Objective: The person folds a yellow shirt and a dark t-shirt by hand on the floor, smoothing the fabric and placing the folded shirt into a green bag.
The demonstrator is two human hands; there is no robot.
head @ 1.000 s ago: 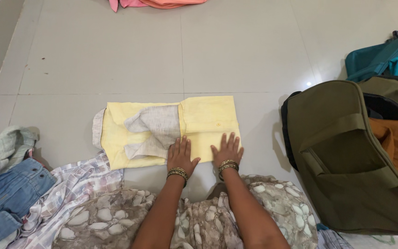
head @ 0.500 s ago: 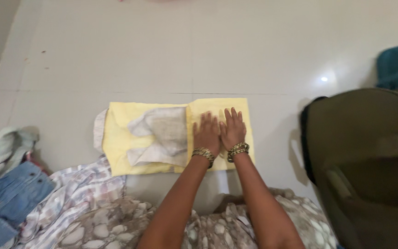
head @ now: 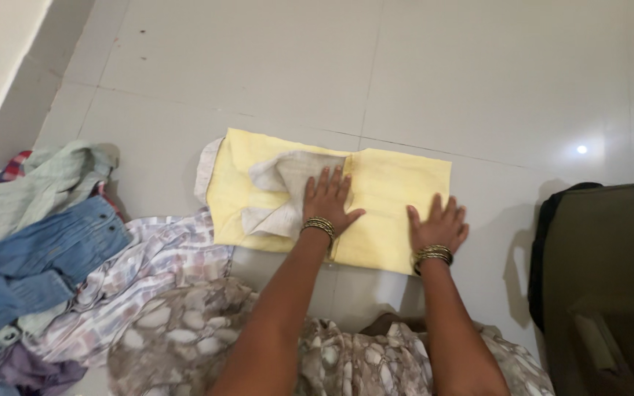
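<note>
A folded pale yellow cotton garment [head: 376,198] with a grey lining panel is lying flat on the light grey tiled floor [head: 434,81], directly in front of the person's patterned lap. The left hand [head: 326,202] is being pressed on the garment's middle, over the edge of the grey panel, with fingers [head: 335,180] released and spread flat, grasping nothing. The right hand [head: 438,226] is being laid on the garment's right end, fingers likewise flat and loose. Half a second ago both hands were side by side on the right half; now they are being held well apart. A blue denim garment [head: 45,257] is heaped at the left, an olive-green bag [head: 610,279] at the right.
</note>
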